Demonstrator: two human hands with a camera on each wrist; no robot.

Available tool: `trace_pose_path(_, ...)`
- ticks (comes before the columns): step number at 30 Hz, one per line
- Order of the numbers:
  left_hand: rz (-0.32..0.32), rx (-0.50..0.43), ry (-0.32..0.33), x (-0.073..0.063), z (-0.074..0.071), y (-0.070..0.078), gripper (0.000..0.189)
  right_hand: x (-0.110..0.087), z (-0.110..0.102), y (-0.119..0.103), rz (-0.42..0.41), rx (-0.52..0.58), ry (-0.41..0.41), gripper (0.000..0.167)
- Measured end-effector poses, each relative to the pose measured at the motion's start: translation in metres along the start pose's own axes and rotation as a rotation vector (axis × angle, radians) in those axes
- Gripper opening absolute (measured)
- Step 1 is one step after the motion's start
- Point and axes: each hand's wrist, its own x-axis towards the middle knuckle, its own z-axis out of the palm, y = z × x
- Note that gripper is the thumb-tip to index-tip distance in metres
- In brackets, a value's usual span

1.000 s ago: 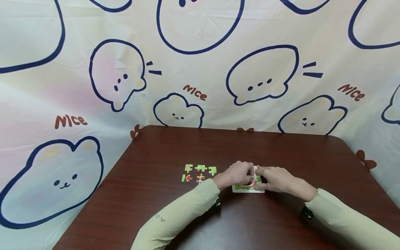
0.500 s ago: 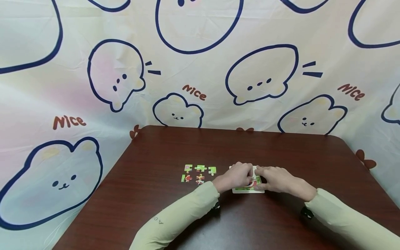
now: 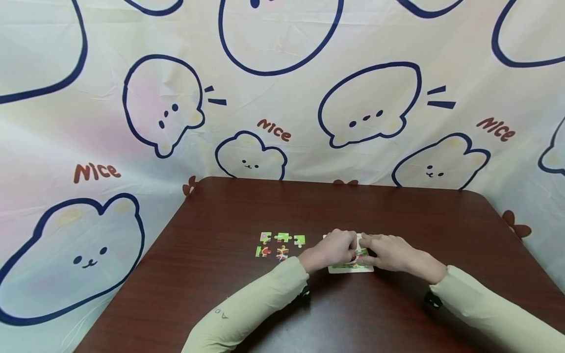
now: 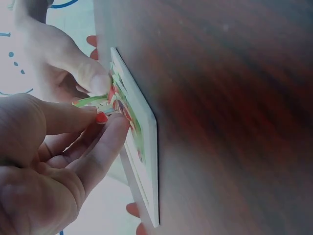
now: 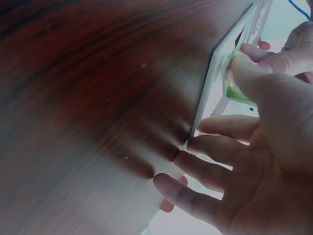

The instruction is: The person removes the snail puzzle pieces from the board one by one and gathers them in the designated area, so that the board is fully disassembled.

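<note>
A white-framed puzzle board [image 3: 350, 269] with a colourful picture lies on the table under both hands. My left hand [image 3: 337, 246] reaches over its left side. In the left wrist view its thumb and finger pinch a small puzzle piece [image 4: 101, 118], red and green, tilted just above the board; the fingers hide much of it. My right hand [image 3: 393, 252] rests at the board's right side. Its thumb [image 5: 247, 71] presses down near the picture, while the other fingers [image 5: 220, 147] lie spread and fairly straight at the frame's edge.
Several loose puzzle pieces [image 3: 283, 237] lie in two rows to the left of the board, close to my left forearm. The brown table [image 3: 247, 206] ends at a printed cloth backdrop [image 3: 300, 108].
Around the fingers, the visible part of the board's picture has changed slightly as my left hand shifts a little over it. My right hand stays in nearly the same place.
</note>
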Motion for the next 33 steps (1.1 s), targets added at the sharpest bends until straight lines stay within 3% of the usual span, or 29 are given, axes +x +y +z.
trace_pose_path(6,0.039,0.011,0.016,0.0,0.0,0.0,0.02,0.001,0.001,-0.003,0.007,-0.016,0.023,0.02)
trace_pose_path(10,0.048,-0.018,0.017,0.0,-0.001,0.0,0.02,0.002,-0.001,-0.006,0.03,-0.039,0.015,0.047)
trace_pose_path(12,0.029,-0.04,0.008,0.0,-0.002,0.0,0.019,0.003,-0.001,-0.006,0.04,-0.04,0.011,0.051)
trace_pose_path(16,-0.024,-0.075,-0.015,-0.002,-0.004,-0.004,0.016,0.004,0.0,-0.006,0.055,-0.04,-0.008,0.031)
trace_pose_path(19,-0.042,-0.098,-0.024,-0.004,-0.007,-0.008,0.013,0.003,0.001,-0.006,0.068,-0.042,-0.025,0.033)
trace_pose_path(24,-0.069,-0.138,-0.02,-0.011,-0.019,-0.014,0.009,0.005,0.002,-0.006,0.084,-0.039,-0.028,0.053)
trace_pose_path(28,-0.083,-0.145,-0.025,-0.018,-0.03,-0.023,0.006,0.006,0.0,-0.007,0.097,-0.032,-0.05,0.049)
trace_pose_path(33,-0.102,-0.14,-0.022,-0.028,-0.045,-0.038,0.006,0.006,-0.001,-0.007,0.103,-0.049,-0.059,0.07)
